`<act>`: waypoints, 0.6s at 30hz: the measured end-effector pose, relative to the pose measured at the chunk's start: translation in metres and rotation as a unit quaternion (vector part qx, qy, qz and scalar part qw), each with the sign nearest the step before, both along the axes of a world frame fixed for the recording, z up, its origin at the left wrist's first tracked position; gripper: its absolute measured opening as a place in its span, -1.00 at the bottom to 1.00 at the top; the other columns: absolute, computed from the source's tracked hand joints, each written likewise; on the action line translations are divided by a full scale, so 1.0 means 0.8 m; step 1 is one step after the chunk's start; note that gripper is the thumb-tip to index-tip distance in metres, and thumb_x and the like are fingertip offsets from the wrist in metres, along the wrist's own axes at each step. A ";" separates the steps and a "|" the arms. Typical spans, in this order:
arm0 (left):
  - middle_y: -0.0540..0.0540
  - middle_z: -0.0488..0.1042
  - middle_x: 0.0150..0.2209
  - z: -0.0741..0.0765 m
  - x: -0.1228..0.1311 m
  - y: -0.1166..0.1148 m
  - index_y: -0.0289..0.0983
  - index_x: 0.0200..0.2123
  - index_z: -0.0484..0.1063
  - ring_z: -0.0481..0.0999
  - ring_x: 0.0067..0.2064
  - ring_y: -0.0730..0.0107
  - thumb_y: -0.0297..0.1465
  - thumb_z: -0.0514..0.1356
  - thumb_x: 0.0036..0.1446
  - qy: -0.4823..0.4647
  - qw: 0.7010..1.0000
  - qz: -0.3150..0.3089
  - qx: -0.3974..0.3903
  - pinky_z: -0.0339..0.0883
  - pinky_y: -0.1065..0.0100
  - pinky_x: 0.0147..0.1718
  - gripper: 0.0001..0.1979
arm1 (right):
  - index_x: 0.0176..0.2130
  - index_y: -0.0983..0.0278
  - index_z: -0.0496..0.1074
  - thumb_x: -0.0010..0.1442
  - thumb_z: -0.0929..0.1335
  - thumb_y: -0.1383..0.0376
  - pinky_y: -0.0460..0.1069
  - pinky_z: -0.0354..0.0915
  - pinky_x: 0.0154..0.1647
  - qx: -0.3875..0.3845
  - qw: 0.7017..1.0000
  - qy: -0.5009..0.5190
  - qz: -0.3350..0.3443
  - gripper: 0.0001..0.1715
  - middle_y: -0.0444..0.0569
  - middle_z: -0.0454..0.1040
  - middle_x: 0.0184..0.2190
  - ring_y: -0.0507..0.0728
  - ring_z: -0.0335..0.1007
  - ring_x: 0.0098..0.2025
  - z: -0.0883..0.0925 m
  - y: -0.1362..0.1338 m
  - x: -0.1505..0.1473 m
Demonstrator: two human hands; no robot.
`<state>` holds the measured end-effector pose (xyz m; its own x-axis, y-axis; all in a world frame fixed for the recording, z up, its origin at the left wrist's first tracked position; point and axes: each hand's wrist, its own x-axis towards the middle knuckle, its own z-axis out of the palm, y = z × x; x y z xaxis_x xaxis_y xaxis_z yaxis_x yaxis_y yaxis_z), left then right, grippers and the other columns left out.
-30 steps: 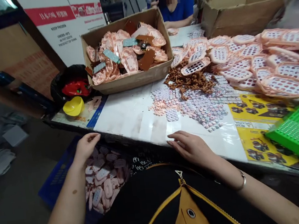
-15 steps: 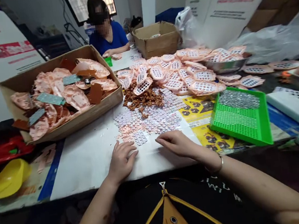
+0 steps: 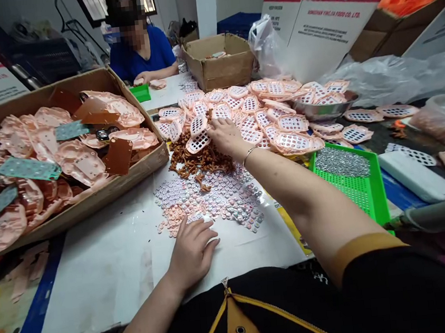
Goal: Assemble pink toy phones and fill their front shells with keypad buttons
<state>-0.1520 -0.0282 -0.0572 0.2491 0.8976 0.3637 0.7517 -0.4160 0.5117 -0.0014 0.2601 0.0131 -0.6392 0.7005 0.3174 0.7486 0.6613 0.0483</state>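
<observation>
My left hand [image 3: 194, 251] lies flat on the white table sheet [image 3: 113, 262], fingers spread, right beside a scatter of small pink and grey button pads [image 3: 210, 199]. My right hand [image 3: 225, 134] is stretched far forward, its fingers curled down onto the pile of pink perforated keypad frames [image 3: 276, 116], just above a heap of brown pieces [image 3: 202, 160]. What its fingers hold, if anything, is hidden.
A cardboard box [image 3: 101, 192] of pink and brown scrap sheets stands at the left. A green perforated tray [image 3: 351, 179] with small silver parts lies at the right, a white block [image 3: 418, 175] beyond it. A person in blue [image 3: 141, 53] sits across, by another carton [image 3: 219, 63].
My right hand has reached forward from the near table edge to the pile of pink frames. My left hand has stayed by the small pads. The view has shifted slightly left.
</observation>
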 end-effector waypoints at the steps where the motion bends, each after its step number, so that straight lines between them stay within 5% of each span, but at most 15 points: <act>1: -0.17 0.65 -0.07 0.000 -0.002 0.001 -0.15 -0.19 0.56 0.57 0.05 0.01 -0.41 0.21 0.24 -0.002 1.000 0.005 0.003 0.07 -0.30 0.27 -0.87 | 0.00 0.35 0.50 0.30 0.19 0.48 0.20 0.14 0.06 0.000 1.000 0.011 0.008 -0.60 0.29 0.42 0.09 0.36 0.22 0.09 0.000 0.004 -0.001; 6: -0.15 0.66 -0.08 0.004 -0.007 0.010 -0.13 -0.24 0.60 0.57 0.04 0.01 -0.41 0.29 0.15 -0.071 0.996 0.055 0.022 0.24 -0.16 0.19 -0.89 | -0.15 0.33 0.54 0.31 0.30 0.38 0.11 0.17 -0.05 -0.121 0.981 0.153 -0.003 -0.79 0.13 0.50 -0.14 0.23 0.32 -0.08 0.007 0.001 0.006; 10: -0.15 0.65 -0.09 0.017 0.011 0.032 -0.16 -0.23 0.61 0.58 0.01 0.07 -0.34 0.36 0.11 -0.217 0.970 0.109 -0.023 0.30 -0.01 0.16 -0.87 | -0.28 0.42 0.49 0.35 0.34 0.20 -0.01 0.20 -0.19 -0.259 0.878 0.404 0.005 -0.68 -0.09 0.39 -0.41 0.03 0.32 -0.31 -0.003 -0.014 0.013; 12: -0.18 0.62 -0.04 0.025 0.025 0.048 -0.18 -0.10 0.57 0.55 0.05 0.09 -0.25 0.39 0.09 -0.344 0.922 0.152 -0.090 0.33 0.05 0.15 -0.70 | -0.26 0.42 0.48 0.37 0.31 0.13 -0.04 0.24 -0.22 -0.283 0.808 0.517 0.018 -0.61 -0.13 0.38 -0.42 -0.02 0.33 -0.36 -0.012 -0.040 0.017; 14: -0.18 0.54 0.10 0.036 0.038 0.065 -0.16 0.06 0.47 0.54 0.08 0.15 -0.16 0.39 0.09 -0.506 0.839 0.158 -0.121 0.38 0.11 0.11 -0.51 | -0.23 0.37 0.49 0.36 0.32 0.11 -0.05 0.29 -0.26 -0.261 0.780 0.566 0.043 -0.64 -0.13 0.45 -0.39 -0.03 0.36 -0.37 -0.021 -0.083 0.023; 16: -0.15 0.46 0.20 0.046 0.050 0.082 -0.13 0.11 0.42 0.51 0.14 0.19 -0.11 0.36 0.12 -0.620 0.758 0.133 -0.151 0.37 0.16 0.14 -0.48 | -0.18 0.29 0.52 0.35 0.34 0.11 -0.04 0.33 -0.28 -0.204 0.812 0.538 0.095 -0.69 -0.11 0.53 -0.35 0.00 0.40 -0.34 -0.031 -0.137 0.033; 18: -0.15 0.45 0.21 0.053 0.061 0.095 -0.16 0.05 0.44 0.49 0.19 0.13 -0.13 0.39 0.09 -0.677 0.710 0.094 -0.169 0.40 0.16 0.14 -0.51 | -0.18 0.26 0.54 0.35 0.34 0.14 -0.01 0.37 -0.22 -0.116 0.859 0.476 0.151 -0.73 -0.07 0.58 -0.32 0.04 0.45 -0.29 -0.041 -0.187 0.044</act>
